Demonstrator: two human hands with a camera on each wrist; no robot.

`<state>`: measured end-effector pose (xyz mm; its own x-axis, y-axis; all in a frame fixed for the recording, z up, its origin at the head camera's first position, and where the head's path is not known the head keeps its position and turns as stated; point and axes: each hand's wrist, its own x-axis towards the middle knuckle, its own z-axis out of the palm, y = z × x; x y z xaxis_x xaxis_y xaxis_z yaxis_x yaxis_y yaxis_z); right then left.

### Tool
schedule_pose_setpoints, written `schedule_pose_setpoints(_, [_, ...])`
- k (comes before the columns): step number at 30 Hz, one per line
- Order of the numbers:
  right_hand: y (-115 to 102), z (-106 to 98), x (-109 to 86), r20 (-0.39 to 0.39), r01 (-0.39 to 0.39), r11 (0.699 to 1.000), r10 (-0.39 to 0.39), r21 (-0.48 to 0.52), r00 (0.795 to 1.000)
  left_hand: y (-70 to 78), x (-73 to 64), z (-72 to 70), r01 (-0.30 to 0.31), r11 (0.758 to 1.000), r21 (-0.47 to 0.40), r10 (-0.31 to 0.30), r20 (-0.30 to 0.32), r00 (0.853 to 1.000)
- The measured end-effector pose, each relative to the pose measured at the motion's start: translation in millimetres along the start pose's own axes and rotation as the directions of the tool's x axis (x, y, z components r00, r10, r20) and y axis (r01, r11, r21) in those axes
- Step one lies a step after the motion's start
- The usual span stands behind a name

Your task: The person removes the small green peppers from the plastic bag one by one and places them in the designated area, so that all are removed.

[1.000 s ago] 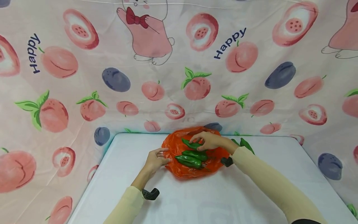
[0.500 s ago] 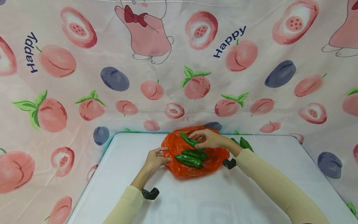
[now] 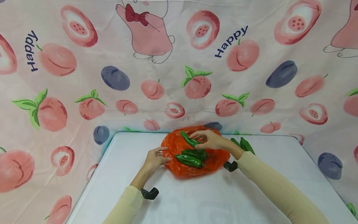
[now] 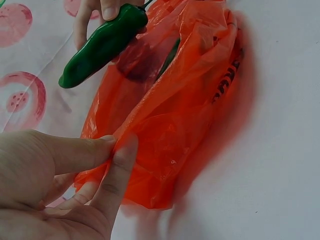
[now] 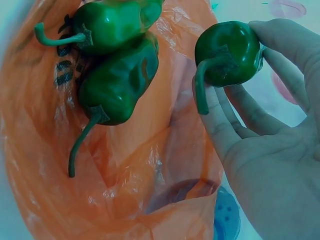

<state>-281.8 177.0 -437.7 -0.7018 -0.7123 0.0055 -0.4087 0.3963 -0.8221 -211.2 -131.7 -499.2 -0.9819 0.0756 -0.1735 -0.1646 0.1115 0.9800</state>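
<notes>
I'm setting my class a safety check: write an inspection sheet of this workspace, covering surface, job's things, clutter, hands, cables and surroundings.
Surface: white table.
Job's things: orange bag; two peppers on its plastic, inside or outside unclear; third pepper in hand; two more peppers farther right, partly hidden.
Clutter: nothing seen.
Hands: left hand pinches the bag's edge; right hand grips the third pepper.
Cables: nothing seen.
Surroundings: fruit-print cloth behind and beside the table.

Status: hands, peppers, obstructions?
Left hand pinching edge of red-orange plastic bag. Right hand holding one green pepper near bag. Two more green peppers resting on its plastic. No obstruction seen.
</notes>
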Motion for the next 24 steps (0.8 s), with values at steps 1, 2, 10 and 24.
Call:
schedule_pose_setpoints(1, [0.1, -0.2, -1.4, -0.004, -0.001, 1.000, 0.001, -0.005, 1.000, -0.2, 0.1, 0.0, 0.002, 1.000, -0.005, -0.002, -0.002, 1.000])
schedule_pose_setpoints(2, [-0.2, -0.4, -2.6, -0.009, -0.005, 1.000, 0.005, -0.009, 1.000, 0.3, -0.2, 0.3, 0.004, 1.000, -0.007, -0.004, -0.003, 1.000])
schedule_pose_setpoints(10, [-3.2, -8.4, -16.1, -0.043, 0.005, 0.999, -0.006, -0.035, 0.999, -1.0, 0.1, 0.1, -0.004, 1.000, -0.003, 0.004, -0.001, 1.000])
schedule_pose_setpoints(24, [2.3, -32.3, -52.8, -0.096, -0.045, 0.998, 0.040, -0.045, 0.995, -2.7, 1.5, 0.7, 0.006, 1.000, -0.007, -0.006, -0.001, 1.000])
